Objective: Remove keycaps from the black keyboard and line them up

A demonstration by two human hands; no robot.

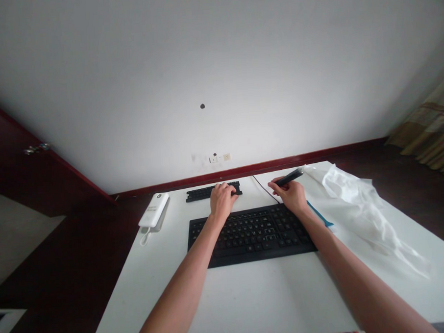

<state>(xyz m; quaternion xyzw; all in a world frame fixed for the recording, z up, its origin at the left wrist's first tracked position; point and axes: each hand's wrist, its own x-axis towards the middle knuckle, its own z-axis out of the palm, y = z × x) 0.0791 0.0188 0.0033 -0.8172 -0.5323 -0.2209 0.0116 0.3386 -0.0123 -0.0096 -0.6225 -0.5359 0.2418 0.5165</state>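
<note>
A large black keyboard [252, 234] lies on the white table, partly covered by my forearms. Beyond it is a narrower black strip with small key-like shapes [199, 193], its outline notched at the ends. My left hand [221, 201] rests on this strip with curled fingers, the thumb toward its right end. Above the keyboard's far right corner, my right hand [291, 193] is closed around a black pen-shaped tool [289, 177], which points up to the right. Its exact kind is unclear. A blue-edged flat item [322, 216] shows partly beside my right wrist.
On the left of the white table [161, 292] lies a white power bank [154, 210] with a short cable loop. Crumpled clear plastic [363, 204] spreads over the right side. A thin black cable [264, 188] runs to the table's far edge, near the wall.
</note>
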